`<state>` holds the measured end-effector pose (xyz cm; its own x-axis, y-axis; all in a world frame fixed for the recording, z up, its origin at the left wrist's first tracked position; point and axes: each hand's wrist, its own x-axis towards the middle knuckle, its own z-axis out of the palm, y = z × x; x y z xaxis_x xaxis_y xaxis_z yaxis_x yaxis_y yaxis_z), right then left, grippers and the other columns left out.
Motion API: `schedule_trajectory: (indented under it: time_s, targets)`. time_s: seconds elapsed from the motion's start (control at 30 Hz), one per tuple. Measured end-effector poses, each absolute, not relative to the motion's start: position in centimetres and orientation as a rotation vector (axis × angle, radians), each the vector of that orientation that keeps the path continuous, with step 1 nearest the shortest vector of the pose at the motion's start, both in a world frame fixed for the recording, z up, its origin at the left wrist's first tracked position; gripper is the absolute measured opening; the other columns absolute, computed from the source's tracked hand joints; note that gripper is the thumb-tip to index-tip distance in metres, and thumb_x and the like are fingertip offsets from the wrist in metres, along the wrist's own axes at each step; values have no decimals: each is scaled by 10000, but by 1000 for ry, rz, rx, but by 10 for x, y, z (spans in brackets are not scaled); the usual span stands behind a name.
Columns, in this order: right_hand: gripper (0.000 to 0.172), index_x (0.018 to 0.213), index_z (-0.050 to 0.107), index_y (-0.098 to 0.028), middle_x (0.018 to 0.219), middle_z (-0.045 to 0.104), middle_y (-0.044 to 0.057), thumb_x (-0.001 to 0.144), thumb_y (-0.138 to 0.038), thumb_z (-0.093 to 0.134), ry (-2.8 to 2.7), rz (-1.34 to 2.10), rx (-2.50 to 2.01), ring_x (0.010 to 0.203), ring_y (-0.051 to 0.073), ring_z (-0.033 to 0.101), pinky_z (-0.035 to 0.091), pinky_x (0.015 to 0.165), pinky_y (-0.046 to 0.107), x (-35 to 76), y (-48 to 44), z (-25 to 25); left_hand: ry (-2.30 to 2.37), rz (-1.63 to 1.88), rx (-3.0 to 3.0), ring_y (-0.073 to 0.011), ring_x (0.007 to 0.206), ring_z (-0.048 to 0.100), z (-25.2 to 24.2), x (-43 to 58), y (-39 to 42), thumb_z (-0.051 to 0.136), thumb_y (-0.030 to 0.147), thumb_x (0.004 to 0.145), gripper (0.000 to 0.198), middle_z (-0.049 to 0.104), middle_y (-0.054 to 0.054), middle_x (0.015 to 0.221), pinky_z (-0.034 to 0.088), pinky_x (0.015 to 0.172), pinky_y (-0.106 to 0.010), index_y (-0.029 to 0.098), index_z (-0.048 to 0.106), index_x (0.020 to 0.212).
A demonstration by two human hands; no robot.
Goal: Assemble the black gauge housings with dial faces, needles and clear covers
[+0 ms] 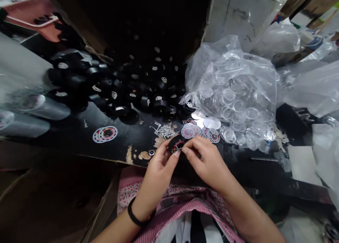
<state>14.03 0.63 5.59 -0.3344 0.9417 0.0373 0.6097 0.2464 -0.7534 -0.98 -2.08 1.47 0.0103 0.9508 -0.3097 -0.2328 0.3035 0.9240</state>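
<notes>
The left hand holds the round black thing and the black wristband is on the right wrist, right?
Not quite: the black wristband is on the left wrist, as the head view shows. The left hand does hold the round black thing.

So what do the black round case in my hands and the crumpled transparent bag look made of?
Black round case: perhaps smooth plastic, given its even dark side; painted metal possible. Crumpled transparent bag: thin, glossy plastic film, judging by its creases and highlights.
</notes>
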Motion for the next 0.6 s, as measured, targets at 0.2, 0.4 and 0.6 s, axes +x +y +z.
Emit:
schedule_trajectory:
  time_s: [0.2, 0.4, 0.6]
  targets:
    - [176, 813, 571, -185, 828, 632, 15, 974, -246, 535, -2030, 889, -1453, 803, 156, 555, 358, 751, 308, 140, 4, 59, 1300, 1143, 837, -231, 1080, 680, 27, -6, -19, 694, 327, 826, 306, 734, -51, 1146, 514, 986, -337, 220, 664, 1111]
    - [213, 752, 514, -186, 782, 612, 7, 962, -205, 542, -2034, 929, -1516, 772, 148, 542, 352, 734, 291, 136, -3, 63, 1354, 1150, 956, -205, 1035, 698, 29, -11, -23, 693, 295, 815, 245, 751, -31, 1089, 535, 930, -275, 232, 676, 1052]
    - [248, 714, 532, -179, 710, 584, -25, 947, -250, 580, -2027, 1080, -1520, 689, 108, 523, 335, 669, 248, 133, 1, 59, 1394, 1101, 992, -233, 1041, 696, 21, -21, -28, 745, 354, 772, 270, 752, -25, 1091, 533, 953, -295, 252, 700, 1018]
